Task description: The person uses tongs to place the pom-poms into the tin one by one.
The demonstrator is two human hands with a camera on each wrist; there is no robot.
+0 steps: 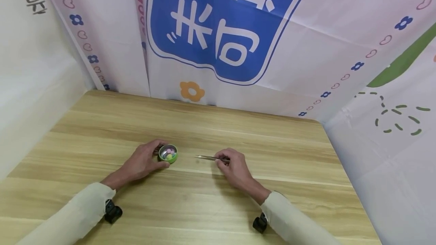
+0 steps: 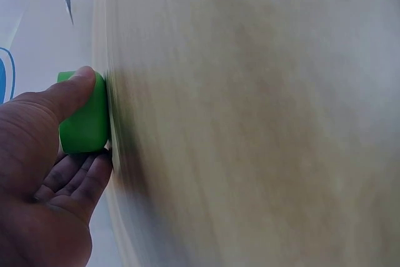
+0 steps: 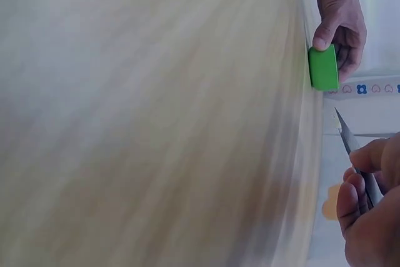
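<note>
My left hand [image 1: 144,160] grips a small round green bowl [image 1: 172,159] on the table, thumb on the near side and fingers round the far side. The bowl has a shiny metallic inside, with several small pink and yellow balls [image 1: 169,156] in it. To its right, my right hand [image 1: 235,167] pinches metal tweezers [image 1: 207,157] between thumb and fingers. The tweezers point left toward the bowl, their tips apart from it and above the table. A tiny pale bit shows by the tips. In the left wrist view my left thumb [image 2: 78,82] presses the bowl's green side [image 2: 87,123].
The light wood table [image 1: 204,207] spreads under both hands. A printed white cloth [image 1: 289,59] with a blue sign hangs along its back edge, and pale cloth also closes off the left and right sides. Each wrist carries a small black camera [image 1: 113,211].
</note>
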